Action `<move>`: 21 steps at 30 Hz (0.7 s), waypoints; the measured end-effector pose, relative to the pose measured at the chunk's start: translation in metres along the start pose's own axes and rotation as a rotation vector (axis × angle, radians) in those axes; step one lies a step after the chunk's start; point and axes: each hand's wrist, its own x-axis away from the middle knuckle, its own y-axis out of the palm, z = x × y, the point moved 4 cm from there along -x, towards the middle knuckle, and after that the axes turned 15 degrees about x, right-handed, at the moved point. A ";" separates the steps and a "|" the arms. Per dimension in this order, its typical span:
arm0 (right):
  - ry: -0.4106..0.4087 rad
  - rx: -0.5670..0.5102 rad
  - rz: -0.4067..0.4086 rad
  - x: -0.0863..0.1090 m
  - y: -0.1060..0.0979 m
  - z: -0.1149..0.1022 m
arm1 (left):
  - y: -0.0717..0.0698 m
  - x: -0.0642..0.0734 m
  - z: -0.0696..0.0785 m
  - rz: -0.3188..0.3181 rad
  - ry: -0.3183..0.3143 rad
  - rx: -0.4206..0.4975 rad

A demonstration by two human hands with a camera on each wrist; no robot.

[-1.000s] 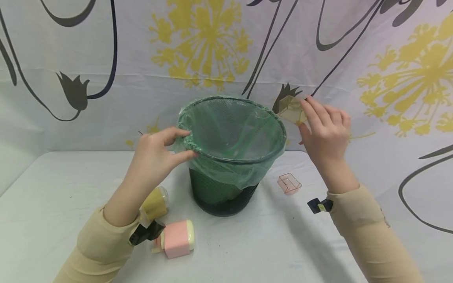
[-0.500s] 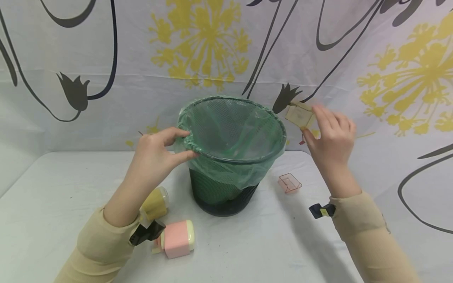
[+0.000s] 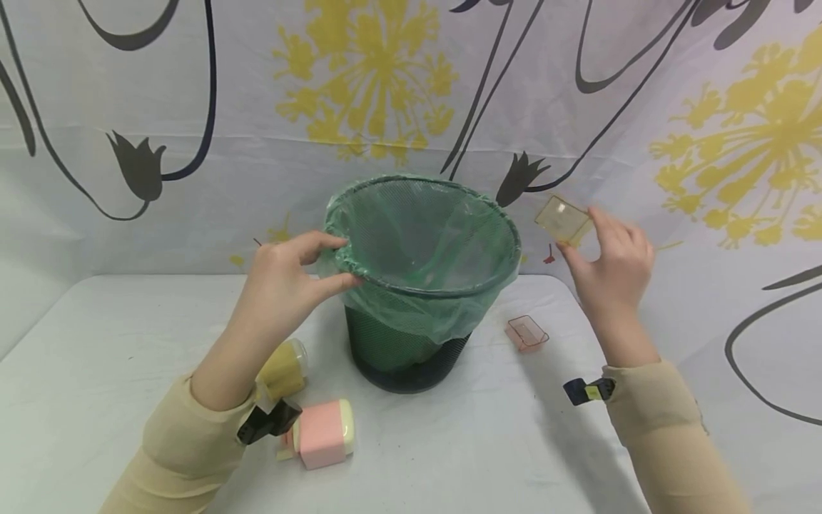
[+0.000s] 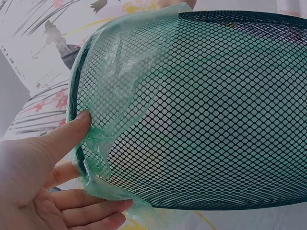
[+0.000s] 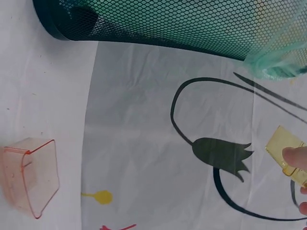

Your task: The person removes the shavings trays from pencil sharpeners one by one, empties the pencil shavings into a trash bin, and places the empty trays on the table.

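Observation:
A black mesh wastebasket (image 3: 411, 371) stands on the table, lined with a thin green plastic bag (image 3: 443, 314) folded over its rim. My left hand (image 3: 282, 285) pinches the rim at the left, thumb outside, with bunched bag under the fingers. Right of the basket, in the air, my right hand (image 3: 613, 268) holds a small transparent yellow plastic box (image 3: 564, 219) between thumb and fingers. The right wrist view shows only the fingertips and part of this yellow box (image 5: 280, 146). A similar transparent pink box (image 3: 528, 334) sits on the table below that hand.
By my left forearm are a pink and cream block-shaped device (image 3: 321, 434) and a clear-ended yellow container (image 3: 284, 371), the latter partly hidden by the arm. A patterned cloth (image 3: 244, 86) hangs behind the white table (image 3: 437, 457).
My right hand has moved right and slightly down, away from the wastebasket, tilting the yellow box as it goes. The left hand keeps its place on the rim.

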 end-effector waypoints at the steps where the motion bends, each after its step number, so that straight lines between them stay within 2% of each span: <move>1: 0.017 -0.003 -0.007 0.001 0.001 0.002 | 0.000 0.000 0.000 -0.001 0.001 -0.002; 21: 0.211 -0.001 -0.178 0.031 0.024 0.039 | -0.001 0.000 0.002 -0.009 -0.002 0.014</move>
